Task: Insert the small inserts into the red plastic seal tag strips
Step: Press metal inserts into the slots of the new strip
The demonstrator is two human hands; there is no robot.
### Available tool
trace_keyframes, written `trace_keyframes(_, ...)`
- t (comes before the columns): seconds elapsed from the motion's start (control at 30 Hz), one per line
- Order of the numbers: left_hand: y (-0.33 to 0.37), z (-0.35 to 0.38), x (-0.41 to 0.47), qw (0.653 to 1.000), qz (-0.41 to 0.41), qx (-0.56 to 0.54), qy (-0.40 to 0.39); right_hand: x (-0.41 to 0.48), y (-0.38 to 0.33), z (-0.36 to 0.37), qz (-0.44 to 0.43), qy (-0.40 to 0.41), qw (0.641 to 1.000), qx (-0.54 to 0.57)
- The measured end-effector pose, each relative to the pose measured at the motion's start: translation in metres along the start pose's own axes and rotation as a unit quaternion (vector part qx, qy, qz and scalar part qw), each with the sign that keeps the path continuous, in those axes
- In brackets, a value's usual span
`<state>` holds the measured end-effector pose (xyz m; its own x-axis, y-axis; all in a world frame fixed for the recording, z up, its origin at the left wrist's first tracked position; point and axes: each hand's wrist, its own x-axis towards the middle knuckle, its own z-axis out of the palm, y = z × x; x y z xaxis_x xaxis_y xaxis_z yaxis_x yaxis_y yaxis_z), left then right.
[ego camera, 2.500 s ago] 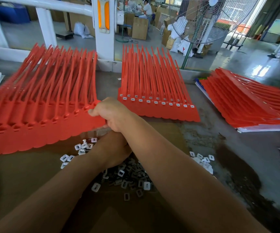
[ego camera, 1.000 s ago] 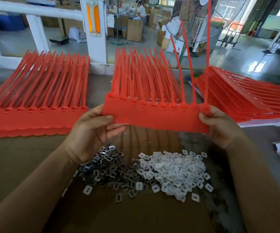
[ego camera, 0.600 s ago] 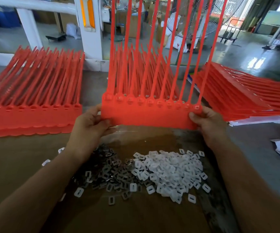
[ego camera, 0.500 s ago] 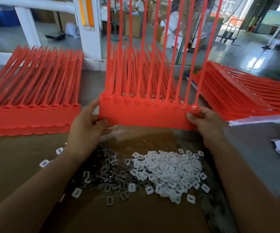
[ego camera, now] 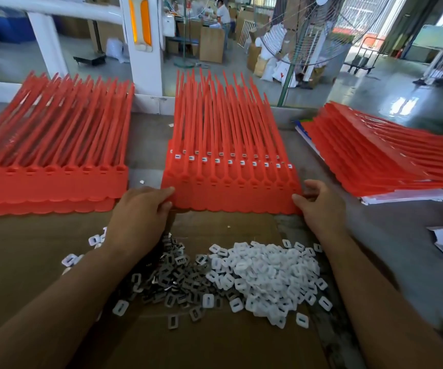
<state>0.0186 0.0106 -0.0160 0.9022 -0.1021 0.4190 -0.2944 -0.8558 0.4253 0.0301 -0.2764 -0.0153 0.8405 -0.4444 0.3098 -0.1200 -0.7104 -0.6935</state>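
Motion blur smears the right side of the view, and both forearms are cut off by the lower edge. The left wrist hides part of the dark grey inserts point(ego camera: 173, 275), so the extent of that heap cannot be judged. Just to its right lies a heap of white inserts point(ego camera: 268, 272), the two touching where they meet. Both heaps sit on a brown cardboard sheet point(ego camera: 215, 342) on the desk point(ego camera: 401, 249).

The top strip point(ego camera: 231, 193) lies flat on the middle stack point(ego camera: 225, 123), straight ahead of the person. Its joined tag band is nearest the person and runs left to right. Its thin tails run away towards the far edge of the desk, fanning slightly. Behind the band, two rows of white-filled heads point(ego camera: 231, 161) show on the strips underneath.

The left hand point(ego camera: 140, 209) pinches the band's left corner, index finger on top and thumb at the near edge. The right hand point(ego camera: 318, 206) is at the right corner with its thumb tip touching the band and its fingers curled just past the end. Whether they grip cannot be told.

A left stack point(ego camera: 52, 155) has its tails pointing the same way. A right stack point(ego camera: 374, 161) is angled, blurred, cut off by the frame and rests on white paper point(ego camera: 406, 197).
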Motion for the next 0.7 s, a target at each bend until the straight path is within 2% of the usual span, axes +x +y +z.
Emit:
trace_keyframes(0.2,-0.0007,0.0019,0.0005,0.999,0.001,0.024,-0.035,-0.0038,-0.0017,0.0006,0.000,-0.026,1.000,-0.010)
trace_keyframes(0.37,0.0013,0.0029,-0.0037,0.999,0.010,0.043,-0.032,-0.0042,-0.0017,-0.0018,0.009,0.011,0.999,0.040)
trace_keyframes(0.53,0.0005,0.0033,-0.0020,0.998,0.002,0.043,-0.050,-0.0039,0.0006,-0.0020,0.029,-0.032,0.999,-0.011)
trace_keyframes(0.7,0.0058,-0.0032,-0.0039,1.000,-0.009,-0.013,-0.002,-0.0060,0.0004,-0.0025,0.012,-0.039,0.998,-0.039)
